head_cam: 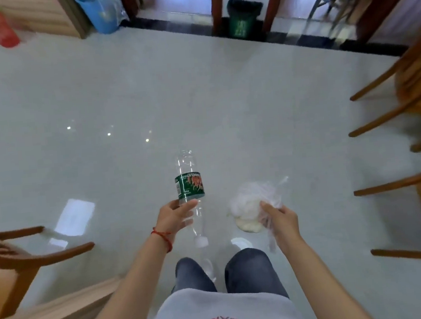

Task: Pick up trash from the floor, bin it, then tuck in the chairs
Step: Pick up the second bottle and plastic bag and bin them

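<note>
1. Head view: the left hand [175, 217] grips a clear plastic bottle [190, 186] with a green label, cap end toward the person.
2. The right hand [282, 219] clutches a crumpled plastic bag [255, 201] above the floor [123, 103].
3. A green bin [242, 16] stands at the floor's far edge; wooden chairs [402, 91] line its right edge.

Bin [242, 16] far ahead in the doorway; chairs [403, 107] right, another chair [21, 254], seemingly, at left.

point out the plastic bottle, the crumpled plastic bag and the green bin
plastic bottle [189, 186]: head view, on its green label
crumpled plastic bag [254, 197]: head view, on its bunched middle
green bin [243, 19]: head view, on its front wall
</note>
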Demonstrator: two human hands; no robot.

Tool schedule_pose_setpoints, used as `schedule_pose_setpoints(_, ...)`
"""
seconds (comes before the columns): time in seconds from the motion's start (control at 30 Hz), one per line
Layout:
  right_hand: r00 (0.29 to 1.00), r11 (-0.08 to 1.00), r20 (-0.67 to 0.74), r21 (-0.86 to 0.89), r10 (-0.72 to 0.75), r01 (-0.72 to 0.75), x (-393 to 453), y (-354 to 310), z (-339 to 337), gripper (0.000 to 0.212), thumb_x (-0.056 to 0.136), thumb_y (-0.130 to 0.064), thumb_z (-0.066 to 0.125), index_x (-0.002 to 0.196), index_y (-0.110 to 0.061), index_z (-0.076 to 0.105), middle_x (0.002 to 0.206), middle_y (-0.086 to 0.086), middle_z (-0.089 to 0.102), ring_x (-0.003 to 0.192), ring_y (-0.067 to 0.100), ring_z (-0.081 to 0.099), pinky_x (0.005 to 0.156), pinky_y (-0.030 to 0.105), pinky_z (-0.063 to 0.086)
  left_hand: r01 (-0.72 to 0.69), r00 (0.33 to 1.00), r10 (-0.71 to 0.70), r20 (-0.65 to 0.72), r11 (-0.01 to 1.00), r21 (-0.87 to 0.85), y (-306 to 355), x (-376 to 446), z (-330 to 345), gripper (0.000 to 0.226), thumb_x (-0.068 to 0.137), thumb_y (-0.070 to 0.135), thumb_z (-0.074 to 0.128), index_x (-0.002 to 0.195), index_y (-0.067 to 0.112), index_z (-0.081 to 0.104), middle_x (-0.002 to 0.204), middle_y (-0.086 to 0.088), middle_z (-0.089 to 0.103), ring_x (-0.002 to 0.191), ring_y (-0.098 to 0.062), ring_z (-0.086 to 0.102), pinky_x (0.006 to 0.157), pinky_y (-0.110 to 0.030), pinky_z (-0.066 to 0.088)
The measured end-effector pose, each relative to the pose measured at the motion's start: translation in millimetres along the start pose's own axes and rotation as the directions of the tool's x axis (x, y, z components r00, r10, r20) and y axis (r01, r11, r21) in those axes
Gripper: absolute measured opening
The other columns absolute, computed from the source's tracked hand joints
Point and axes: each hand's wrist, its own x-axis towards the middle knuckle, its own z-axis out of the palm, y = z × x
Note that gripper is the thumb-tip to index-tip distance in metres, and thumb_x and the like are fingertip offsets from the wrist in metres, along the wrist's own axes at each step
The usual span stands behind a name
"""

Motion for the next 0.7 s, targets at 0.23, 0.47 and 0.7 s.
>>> schedule_pose_setpoints(0.23, 0.996, 0.996, -0.09, 0.091, 0.002, 0.007, 61, -53, 16, 0.02, 0.077, -0.009, 0.072, 0.075, -0.006, 0.052, 0.069, 0.011, 0.054, 0.059, 0.018, 0.056, 0.046, 0.016, 0.051, 0.023, 0.997, -0.027, 0.075, 0.998, 0.056, 54, 66, 45, 0.026, 0.08, 0.013, 0.066, 0.103, 0.004, 0.057, 0.085, -0.006, 0.059, 0.078, -0.019, 0.056, 0.067, -0.029, 0.05)
schedule_pose_setpoints(0.47, 0.995, 0.994, -0.097, 0.104, -0.014, 0.025, 152, -140, 37, 0.017, 0.077, -0.01, 0.072, 0.079, -0.004, 0.056, 0.071, 0.009, 0.059, 0.062, 0.017, 0.059, 0.045, 0.015, 0.05, 0.01, 0.996, -0.016, 0.082, 0.997, 0.072, 134, 151, 106, 0.029, 0.08, 0.012, 0.066, 0.105, 0.002, 0.057, 0.084, -0.006, 0.058, 0.077, -0.019, 0.056, 0.066, -0.028, 0.05)
schedule_pose_setpoints(0.7, 0.995, 0.994, -0.09, 0.103, -0.033, 0.042, 228, -237, 56, 0.023, 0.077, -0.007, 0.072, 0.072, -0.009, 0.049, 0.069, 0.01, 0.056, 0.062, 0.018, 0.058, 0.046, 0.016, 0.051, -0.013, 0.996, 0.007, 0.09, 0.998, 0.065, 216, 219, 159, 0.032, 0.08, 0.015, 0.066, 0.108, 0.002, 0.056, 0.089, -0.007, 0.059, 0.081, -0.02, 0.057, 0.067, -0.028, 0.05)
